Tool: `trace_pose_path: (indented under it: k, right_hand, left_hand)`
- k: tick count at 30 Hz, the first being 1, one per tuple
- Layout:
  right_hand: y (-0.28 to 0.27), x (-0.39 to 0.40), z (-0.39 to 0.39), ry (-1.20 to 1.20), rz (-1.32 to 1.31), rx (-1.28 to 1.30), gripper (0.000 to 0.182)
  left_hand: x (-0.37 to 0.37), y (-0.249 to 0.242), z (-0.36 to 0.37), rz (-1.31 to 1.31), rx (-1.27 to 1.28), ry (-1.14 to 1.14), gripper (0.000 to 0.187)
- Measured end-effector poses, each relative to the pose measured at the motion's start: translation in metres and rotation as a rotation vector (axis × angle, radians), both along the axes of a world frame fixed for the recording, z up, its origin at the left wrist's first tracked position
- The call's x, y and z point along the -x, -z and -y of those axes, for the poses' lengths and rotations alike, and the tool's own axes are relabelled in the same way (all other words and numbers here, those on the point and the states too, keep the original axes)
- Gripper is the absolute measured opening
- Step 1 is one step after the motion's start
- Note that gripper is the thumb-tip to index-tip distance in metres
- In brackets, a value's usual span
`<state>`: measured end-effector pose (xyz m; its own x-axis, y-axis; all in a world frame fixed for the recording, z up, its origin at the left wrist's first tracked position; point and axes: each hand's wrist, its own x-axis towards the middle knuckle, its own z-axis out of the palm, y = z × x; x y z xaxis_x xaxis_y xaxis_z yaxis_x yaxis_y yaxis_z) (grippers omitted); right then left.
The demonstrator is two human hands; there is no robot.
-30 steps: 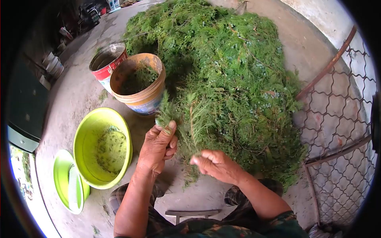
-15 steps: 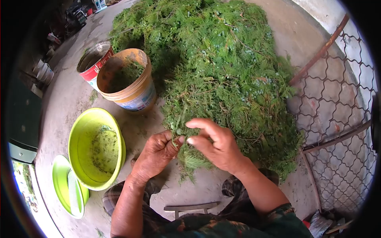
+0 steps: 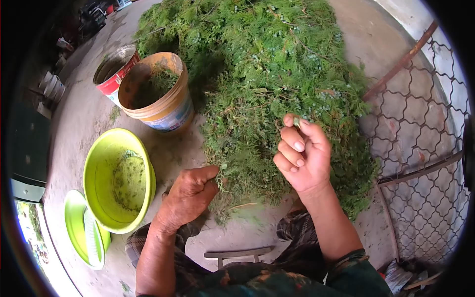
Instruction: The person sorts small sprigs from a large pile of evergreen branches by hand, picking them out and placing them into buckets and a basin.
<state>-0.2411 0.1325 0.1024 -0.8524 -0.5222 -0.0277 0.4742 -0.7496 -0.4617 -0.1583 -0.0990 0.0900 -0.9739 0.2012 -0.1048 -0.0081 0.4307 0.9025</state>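
Left hand grips one sprig. Right hand pinches one small green piece. Two buckets, one green basin

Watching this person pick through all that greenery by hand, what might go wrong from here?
The right hand pinches a tiny green bit at its fingertips, raised over the pile of cuttings; if it slips, it would likely vanish among them. The left hand grips a sprig at the pile's edge, and tugging may drag more loose greenery onto the concrete floor. The green basin sits on the far side of the left hand, so carried bits may spill.
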Motion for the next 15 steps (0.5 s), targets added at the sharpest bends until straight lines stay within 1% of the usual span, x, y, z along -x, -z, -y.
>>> trace_pose_path:
  k: [1,2,4,5,6,7,8,9,10,13,14,15]
  right_hand:
    - [0.004,-0.002,0.001,0.014,-0.025,-0.040,0.021]
    - [-0.004,-0.012,0.009,0.059,-0.040,-0.183,0.021]
    - [0.000,-0.018,0.020,-0.022,-0.158,-0.534,0.020]
    - [-0.002,-0.020,0.026,-0.058,-0.291,-0.682,0.018]
    - [0.001,-0.021,0.026,-0.123,-0.307,-0.742,0.021]
    - [0.004,-0.023,0.031,-0.126,-0.394,-0.865,0.024]
    - [0.019,-0.019,0.036,0.022,-0.784,-0.923,0.022]
    - [0.015,-0.019,0.035,-0.142,-0.695,-0.980,0.024]
    - [0.011,-0.021,0.036,-0.177,-0.667,-0.921,0.024]
    - [0.012,-0.023,0.036,-0.199,-0.736,-0.949,0.023]
    - [0.012,-0.024,0.036,-0.212,-0.717,-0.999,0.021]
    - [0.011,-0.024,0.037,-0.226,-0.695,-1.050,0.019]
  left_hand:
    - [0.000,0.000,0.001,0.001,0.003,0.000,0.015]
    - [0.000,-0.001,0.000,-0.008,0.001,0.017,0.012]
    - [0.000,-0.004,-0.004,-0.017,-0.006,0.039,0.011]
    - [-0.001,-0.008,-0.006,-0.008,0.013,0.055,0.007]
    - [0.000,-0.012,-0.006,-0.012,0.038,0.072,0.004]
    - [-0.001,-0.012,-0.004,0.004,0.104,0.077,0.006]
    - [0.000,-0.007,-0.001,-0.006,0.135,0.118,0.010]
    - [0.001,-0.009,-0.002,0.015,0.089,0.096,0.009]
    - [0.000,-0.011,-0.003,0.050,0.041,0.075,0.007]
    - [0.000,-0.012,0.000,0.047,0.008,0.041,0.003]
    - [0.000,-0.012,0.001,0.035,0.015,0.040,0.003]
    - [0.000,-0.011,0.002,0.084,0.019,0.051,0.004]
